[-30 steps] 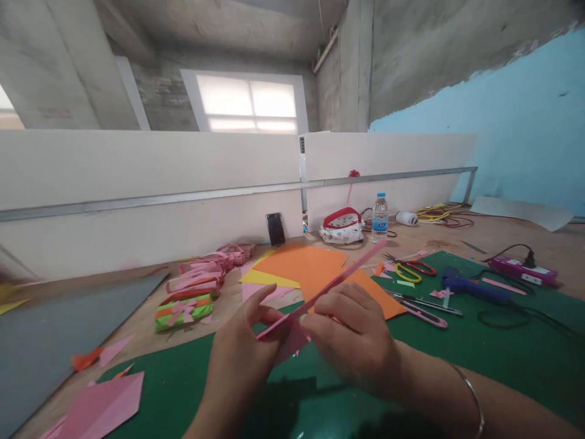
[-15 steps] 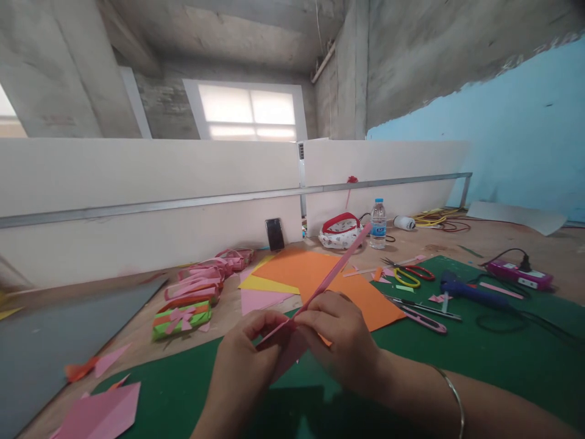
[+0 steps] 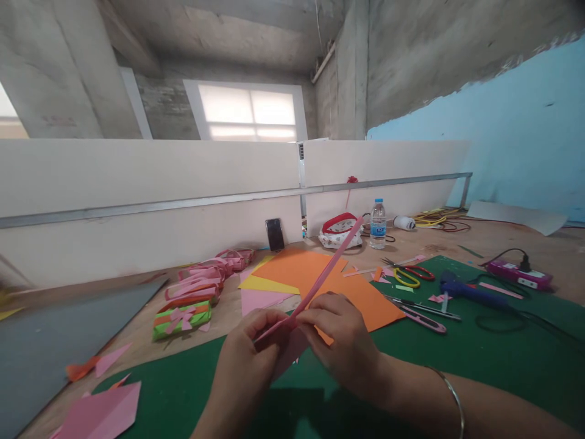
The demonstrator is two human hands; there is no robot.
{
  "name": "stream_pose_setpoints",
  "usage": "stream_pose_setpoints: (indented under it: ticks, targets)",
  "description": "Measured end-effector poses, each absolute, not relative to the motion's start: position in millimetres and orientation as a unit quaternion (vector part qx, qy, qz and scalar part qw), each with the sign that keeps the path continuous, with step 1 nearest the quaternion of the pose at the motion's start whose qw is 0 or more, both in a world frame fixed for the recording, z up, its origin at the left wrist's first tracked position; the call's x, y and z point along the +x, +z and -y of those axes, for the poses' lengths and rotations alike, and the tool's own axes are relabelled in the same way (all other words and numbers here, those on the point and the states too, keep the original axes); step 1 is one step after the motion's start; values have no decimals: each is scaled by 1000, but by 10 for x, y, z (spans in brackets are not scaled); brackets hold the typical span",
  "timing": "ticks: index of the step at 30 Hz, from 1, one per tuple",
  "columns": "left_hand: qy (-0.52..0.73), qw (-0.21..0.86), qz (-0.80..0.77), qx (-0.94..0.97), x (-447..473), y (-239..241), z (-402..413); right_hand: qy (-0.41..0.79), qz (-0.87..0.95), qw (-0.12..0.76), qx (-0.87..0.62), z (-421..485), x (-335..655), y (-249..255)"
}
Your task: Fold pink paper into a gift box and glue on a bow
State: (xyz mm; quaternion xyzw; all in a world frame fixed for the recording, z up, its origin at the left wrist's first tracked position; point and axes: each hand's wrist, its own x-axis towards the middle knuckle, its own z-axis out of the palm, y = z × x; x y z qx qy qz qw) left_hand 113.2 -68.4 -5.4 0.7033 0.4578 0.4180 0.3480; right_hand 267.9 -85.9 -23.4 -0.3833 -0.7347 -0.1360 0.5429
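Note:
A folded pink paper strip slants up and right from between my hands, above the green cutting mat. My left hand is closed on its lower end, thumb and forefinger pinching the fold. My right hand pinches the strip just beside the left fingertips. A wider pink flap hangs below the fingers, partly hidden by them. Behind the hands lies orange paper, with yellow paper and pink paper by its left edge.
Left stand small wrapped paper parcels, the nearest a green one. To the right lie scissors, a pink utility knife, a blue glue gun and a purple power strip. A water bottle and a phone stand behind.
The strip's upper end has swung slightly left and its flat side shows more. My right fingers have shifted a little; my left hand has barely moved.

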Motion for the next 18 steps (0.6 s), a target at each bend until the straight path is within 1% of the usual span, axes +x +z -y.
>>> stream_pose_setpoints:
  ticks: [8,14,18]
  targets:
    - [428,359,-443,701,1149,-44,733,-171,731,545,-372,862,2669,-214]
    - [422,335,-431,724,1139,-45,728,-222,728,532,-370,880,2658,-214]
    - [410,319,-426,740,1128,-72,715,-195,729,534,-381,869,2675,-240]
